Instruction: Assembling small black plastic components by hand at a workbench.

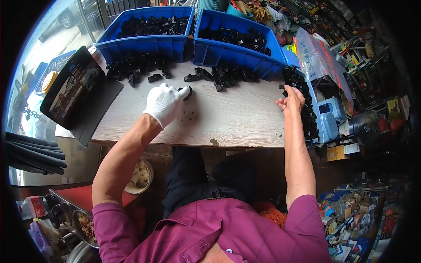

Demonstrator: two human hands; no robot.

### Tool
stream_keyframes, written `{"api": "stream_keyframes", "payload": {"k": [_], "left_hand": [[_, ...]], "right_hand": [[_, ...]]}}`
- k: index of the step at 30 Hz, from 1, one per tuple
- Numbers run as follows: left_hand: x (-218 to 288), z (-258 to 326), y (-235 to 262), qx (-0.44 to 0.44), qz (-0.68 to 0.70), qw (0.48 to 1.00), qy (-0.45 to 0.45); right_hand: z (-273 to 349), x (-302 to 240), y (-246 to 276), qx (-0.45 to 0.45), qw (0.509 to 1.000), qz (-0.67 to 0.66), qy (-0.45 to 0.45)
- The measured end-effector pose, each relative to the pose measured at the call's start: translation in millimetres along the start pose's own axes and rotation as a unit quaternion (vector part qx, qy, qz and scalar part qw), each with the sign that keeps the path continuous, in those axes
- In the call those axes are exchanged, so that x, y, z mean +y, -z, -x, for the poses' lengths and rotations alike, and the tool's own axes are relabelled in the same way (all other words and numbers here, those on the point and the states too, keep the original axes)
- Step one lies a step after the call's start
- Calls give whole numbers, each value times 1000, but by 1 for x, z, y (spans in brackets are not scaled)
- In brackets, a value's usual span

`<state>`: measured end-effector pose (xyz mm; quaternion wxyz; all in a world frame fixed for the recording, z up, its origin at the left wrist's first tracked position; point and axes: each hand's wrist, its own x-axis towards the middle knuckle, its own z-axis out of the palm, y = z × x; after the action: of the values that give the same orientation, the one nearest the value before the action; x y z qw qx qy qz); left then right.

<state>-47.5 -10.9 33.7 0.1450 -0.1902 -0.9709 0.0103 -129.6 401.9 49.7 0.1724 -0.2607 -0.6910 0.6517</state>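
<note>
My left hand (163, 103), in a white knitted glove, is closed on a small black plastic part (187, 93) just above the table, with thumb and forefinger at the part. At the table's right edge, my bare right hand (293, 100) is held with curled fingers beside a long light-blue bin (323, 127) full of black parts (309, 109). A small black plastic piece (283, 88) shows at its fingertips. Loose black parts lie in two heaps, one at the back left (136, 65) and one at the back middle (226, 76).
Two blue bins, left (144, 49) and right (237, 53), stand behind the heaps with more black parts. A tablet in a dark case (72, 90) leans at the table's left end. Crumbs lie on the pale wooden table (232, 118). A bucket (147, 177) stands below.
</note>
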Motion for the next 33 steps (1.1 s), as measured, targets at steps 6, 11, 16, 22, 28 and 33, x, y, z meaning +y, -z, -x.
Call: {"api": "stream_keyframes", "payload": {"k": [6,11,16,22,28,33], "left_hand": [[3,2,-7,37,44,998,-9],[-4,4,-1,70,259,961,72],[-14,11,-2,195,231,953,21],[-11,3,-11,81,103,988,-85],[-9,2,-16,104,115,983,-99],[-12,2,-21,116,129,979,-108]], "right_hand": [[10,5,-24,-68,995,64,-24],[15,18,-53,-129,982,138,-1],[14,16,-77,-150,969,191,36],[22,13,-95,-143,954,252,69],[16,19,-93,-134,956,248,81],[18,19,-96,-127,962,218,102]]}}
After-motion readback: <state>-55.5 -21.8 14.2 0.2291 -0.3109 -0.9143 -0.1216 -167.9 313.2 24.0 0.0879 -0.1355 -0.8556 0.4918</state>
